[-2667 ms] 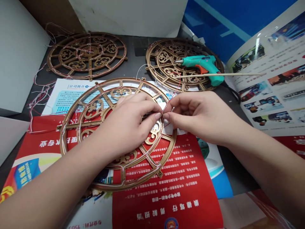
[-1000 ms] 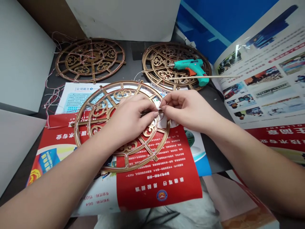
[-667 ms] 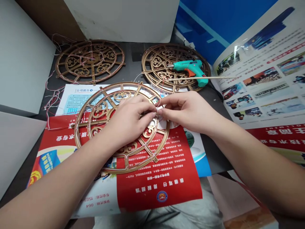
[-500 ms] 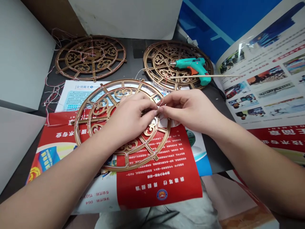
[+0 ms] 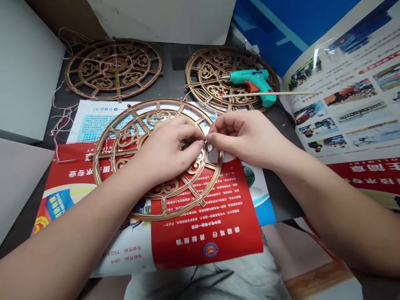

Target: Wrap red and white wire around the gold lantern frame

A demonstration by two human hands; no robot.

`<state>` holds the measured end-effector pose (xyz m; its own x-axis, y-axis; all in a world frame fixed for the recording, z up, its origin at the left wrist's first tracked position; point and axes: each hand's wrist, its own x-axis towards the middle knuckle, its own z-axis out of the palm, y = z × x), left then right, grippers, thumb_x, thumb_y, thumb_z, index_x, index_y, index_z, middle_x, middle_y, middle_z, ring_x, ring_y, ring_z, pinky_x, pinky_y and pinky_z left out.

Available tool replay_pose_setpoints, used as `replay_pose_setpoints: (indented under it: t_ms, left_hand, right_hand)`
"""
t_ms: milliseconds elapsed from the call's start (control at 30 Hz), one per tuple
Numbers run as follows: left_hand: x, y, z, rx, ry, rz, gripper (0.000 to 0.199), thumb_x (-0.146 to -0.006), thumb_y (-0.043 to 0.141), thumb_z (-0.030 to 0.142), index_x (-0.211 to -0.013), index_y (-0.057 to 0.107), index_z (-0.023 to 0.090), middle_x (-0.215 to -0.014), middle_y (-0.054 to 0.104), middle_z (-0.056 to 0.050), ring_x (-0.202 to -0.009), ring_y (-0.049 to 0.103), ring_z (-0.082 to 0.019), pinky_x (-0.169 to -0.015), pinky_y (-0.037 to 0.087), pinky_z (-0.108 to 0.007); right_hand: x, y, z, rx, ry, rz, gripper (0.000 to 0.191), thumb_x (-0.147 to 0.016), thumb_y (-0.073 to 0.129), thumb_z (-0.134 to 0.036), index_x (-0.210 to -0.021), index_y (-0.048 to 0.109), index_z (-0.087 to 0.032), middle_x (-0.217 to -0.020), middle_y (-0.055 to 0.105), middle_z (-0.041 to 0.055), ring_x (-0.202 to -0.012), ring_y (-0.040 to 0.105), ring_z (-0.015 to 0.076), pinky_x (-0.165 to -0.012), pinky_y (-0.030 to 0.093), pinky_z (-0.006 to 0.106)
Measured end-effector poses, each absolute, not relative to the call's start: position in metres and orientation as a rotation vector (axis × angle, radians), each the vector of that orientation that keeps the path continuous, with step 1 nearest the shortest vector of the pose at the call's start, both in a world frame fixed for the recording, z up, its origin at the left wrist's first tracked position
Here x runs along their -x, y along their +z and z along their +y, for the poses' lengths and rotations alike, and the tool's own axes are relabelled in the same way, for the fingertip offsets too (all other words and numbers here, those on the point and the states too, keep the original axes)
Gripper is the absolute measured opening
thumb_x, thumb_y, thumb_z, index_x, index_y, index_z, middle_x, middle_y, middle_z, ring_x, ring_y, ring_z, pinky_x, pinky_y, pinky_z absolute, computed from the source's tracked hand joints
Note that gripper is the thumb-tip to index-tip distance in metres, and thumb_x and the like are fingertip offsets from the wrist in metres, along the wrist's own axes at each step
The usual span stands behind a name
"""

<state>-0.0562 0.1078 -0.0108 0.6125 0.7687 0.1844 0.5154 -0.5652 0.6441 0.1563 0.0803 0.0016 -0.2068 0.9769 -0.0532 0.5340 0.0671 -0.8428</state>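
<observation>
A round, gold-brown openwork frame (image 5: 162,203) with thin wires along its rings lies on printed papers in front of me. My left hand (image 5: 170,148) reaches across it, thumb and forefinger closed at the frame's right side. Right beside those fingertips, my right hand (image 5: 240,135) pinches a thin red and white wire (image 5: 214,121) at the frame's edge. The wire runs up from my fingers toward the back. What exactly lies between the touching fingertips is mostly hidden.
Two similar round frames lie behind, one at back left (image 5: 118,92) and one at back right (image 5: 195,79). On the latter rest a teal glue gun (image 5: 250,79) and a thin wooden stick (image 5: 290,93). Loose wires (image 5: 64,121) trail at left. A printed poster (image 5: 350,146) stands at right.
The view has shifted slightly, so everything sits a little higher and further left. My right fingers have curled a bit more around the wire; both hands stay at the same spot.
</observation>
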Motion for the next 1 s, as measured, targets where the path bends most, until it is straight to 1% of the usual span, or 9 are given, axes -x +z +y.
replay_pose_setpoints:
  t_ms: [100,233,367,433,533,700,800,900,1000]
  left_hand:
    - [0.0564,-0.0121,0.1078,-2.296,0.623,1.003,0.017,-0.094,0.066,0.028,-0.1,0.081,0.025,-0.106,0.072,-0.002,-0.101,0.067,-0.021,-0.095,0.05,-0.04]
    - [0.0562,-0.011,0.1072,-2.29,0.598,1.031,0.018,-0.092,0.066,0.028,-0.101,0.081,0.027,-0.107,0.073,-0.002,-0.104,0.068,-0.023,-0.097,0.05,-0.042]
    - [0.0549,-0.0089,0.1067,-2.263,0.633,1.035,0.015,-0.088,0.068,0.025,-0.095,0.081,0.024,-0.104,0.073,-0.003,-0.097,0.069,-0.021,-0.09,0.053,-0.038]
    - [0.0545,-0.0083,0.1065,-2.255,0.657,1.027,0.012,-0.088,0.069,0.024,-0.092,0.081,0.023,-0.102,0.073,-0.002,-0.094,0.069,-0.02,-0.088,0.054,-0.036]
    - [0.0546,-0.0079,0.106,-2.279,0.654,0.995,0.013,-0.089,0.069,0.024,-0.092,0.082,0.024,-0.103,0.074,-0.002,-0.095,0.069,-0.02,-0.09,0.054,-0.036]
    - [0.0554,-0.0074,0.1047,-2.32,0.639,0.962,0.016,-0.09,0.068,0.023,-0.093,0.083,0.023,-0.103,0.075,-0.002,-0.093,0.069,-0.019,-0.088,0.053,-0.035]
    - [0.0545,-0.0063,0.1036,-2.363,0.623,0.953,0.016,-0.091,0.068,0.023,-0.094,0.084,0.023,-0.104,0.075,-0.003,-0.095,0.069,-0.02,-0.09,0.052,-0.037]
    - [0.0525,-0.0051,0.1021,-2.415,0.622,0.978,0.016,-0.091,0.069,0.025,-0.095,0.084,0.022,-0.104,0.075,-0.004,-0.097,0.069,-0.022,-0.09,0.051,-0.04]
    - [0.0508,-0.0053,0.1006,-2.416,0.633,1.036,0.016,-0.091,0.069,0.029,-0.094,0.084,0.024,-0.103,0.075,-0.004,-0.095,0.069,-0.022,-0.087,0.052,-0.04]
  right_hand:
    - [-0.1534,0.0006,0.0804,1.502,1.08,-1.736,0.009,-0.084,0.074,-0.025,-0.08,0.069,-0.019,-0.068,0.069,0.0004,-0.06,0.059,0.0133,-0.052,0.039,0.028]
    - [-0.1504,0.0003,0.0785,1.536,1.047,-1.705,0.012,-0.082,0.076,-0.026,-0.076,0.067,-0.019,-0.068,0.07,0.0017,-0.061,0.059,0.0144,-0.051,0.037,0.028]
    - [-0.1494,0.001,0.0769,1.568,1.014,-1.683,0.015,-0.081,0.076,-0.027,-0.073,0.066,-0.02,-0.068,0.07,0.0019,-0.062,0.06,0.0146,-0.051,0.036,0.027]
    - [-0.1488,0.0015,0.077,1.583,0.999,-1.67,0.015,-0.081,0.076,-0.026,-0.072,0.066,-0.02,-0.068,0.07,0.0023,-0.062,0.061,0.015,-0.051,0.037,0.027]
    - [-0.1479,0.002,0.0773,1.591,1.01,-1.647,0.016,-0.082,0.076,-0.025,-0.071,0.066,-0.02,-0.068,0.07,0.0039,-0.064,0.063,0.0164,-0.051,0.039,0.028]
    - [-0.1483,0.0017,0.0777,1.553,1.143,-1.581,0.018,-0.084,0.073,-0.024,-0.068,0.066,-0.019,-0.066,0.072,0.0043,-0.059,0.065,0.0165,-0.05,0.044,0.028]
    - [-0.1492,0.0023,0.078,1.529,1.19,-1.561,0.019,-0.084,0.074,-0.026,-0.068,0.069,-0.019,-0.064,0.071,0.0047,-0.052,0.061,0.0145,-0.047,0.043,0.028]
    - [-0.1498,0.0041,0.078,1.542,1.212,-1.538,0.02,-0.084,0.075,-0.026,-0.066,0.069,-0.018,-0.061,0.07,0.0051,-0.045,0.054,0.0117,-0.042,0.038,0.027]
    - [-0.1503,0.0061,0.0777,1.549,1.213,-1.528,0.023,-0.084,0.077,-0.028,-0.064,0.069,-0.017,-0.057,0.067,0.0042,-0.041,0.05,0.0093,-0.038,0.032,0.026]
